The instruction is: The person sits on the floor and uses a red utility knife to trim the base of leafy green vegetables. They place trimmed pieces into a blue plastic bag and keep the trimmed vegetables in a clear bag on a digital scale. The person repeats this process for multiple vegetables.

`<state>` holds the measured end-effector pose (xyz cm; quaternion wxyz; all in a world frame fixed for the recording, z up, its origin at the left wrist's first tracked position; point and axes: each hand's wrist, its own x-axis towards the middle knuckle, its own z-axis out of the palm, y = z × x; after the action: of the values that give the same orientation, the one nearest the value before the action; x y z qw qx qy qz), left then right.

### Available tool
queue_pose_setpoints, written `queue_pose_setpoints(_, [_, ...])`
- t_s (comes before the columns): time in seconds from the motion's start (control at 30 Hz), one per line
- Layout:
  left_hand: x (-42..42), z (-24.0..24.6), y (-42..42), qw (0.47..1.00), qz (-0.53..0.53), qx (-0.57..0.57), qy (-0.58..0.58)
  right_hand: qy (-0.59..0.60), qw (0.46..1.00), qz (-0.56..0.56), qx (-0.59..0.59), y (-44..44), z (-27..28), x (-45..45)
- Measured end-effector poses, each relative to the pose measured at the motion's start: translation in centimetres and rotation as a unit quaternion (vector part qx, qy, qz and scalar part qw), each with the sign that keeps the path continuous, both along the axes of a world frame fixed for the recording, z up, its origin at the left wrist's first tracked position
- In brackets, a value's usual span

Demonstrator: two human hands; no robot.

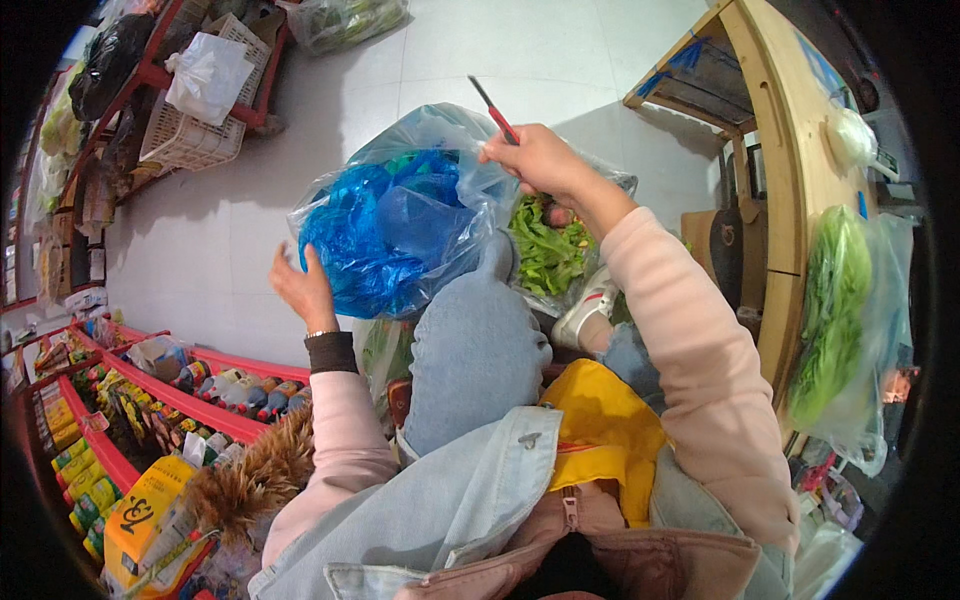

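Observation:
My right hand grips a slim knife with a red and black handle and a narrow dark blade pointing up and left. It is above the edge of a clear plastic bag that holds crumpled blue plastic bags. At the left side of this bag, my left hand is spread with nothing in it. Whether its thumb touches the plastic, I cannot tell. Below my right forearm, leafy green vegetables lie in another plastic bag, with a pinkish round end showing among the leaves.
Red shelves with bottles and packets curve along the left. A white plastic basket stands on a rack at upper left. To the right is a wooden table with bagged lettuce. Another vegetable bag lies on the floor.

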<state>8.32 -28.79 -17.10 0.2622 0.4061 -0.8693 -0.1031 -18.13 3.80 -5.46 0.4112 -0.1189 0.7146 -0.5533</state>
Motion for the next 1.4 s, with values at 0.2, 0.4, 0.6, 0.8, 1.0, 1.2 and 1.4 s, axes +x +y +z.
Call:
queue_pose_setpoints(0.2, [4.9, -3.9, 2.7, 0.745, 0.043, 0.655, 0.120, -0.035, 0.985, -0.025, -0.166, -2.3, 4.8, 1.6])
queue_pose_setpoints(0.4, [3.7, -2.6, 1.1, 0.704, 0.091, 0.643, 0.287, -0.016, 0.969, -0.027, -0.245, -2.5, 10.0, 3.0])
queue_pose_setpoints(0.6, [1.9, 11.8, -4.7, 0.750, -0.087, 0.484, 0.443, 0.048, 0.956, -0.034, -0.287, -2.3, 16.1, 4.8])
queue_pose_setpoints(0.8, [-2.6, 21.5, -2.8, 0.760, -0.206, 0.415, 0.455, 0.070, 0.937, -0.051, -0.338, -0.7, 17.3, 5.6])
queue_pose_setpoints(1.0, [-4.8, 18.0, 1.4, 0.747, -0.203, 0.482, 0.411, 0.055, 0.985, -0.162, 0.017, 2.3, 9.4, 1.7])
queue_pose_setpoints(1.2, [-2.3, 11.7, 1.3, 0.712, -0.161, 0.516, 0.448, 0.008, 0.988, -0.154, -0.020, 5.2, 3.5, 0.7])
queue_pose_setpoints(1.4, [0.8, 8.5, -2.3, 0.656, 0.032, 0.598, 0.459, 0.341, 0.909, -0.221, 0.091, 4.7, 3.3, 0.8])
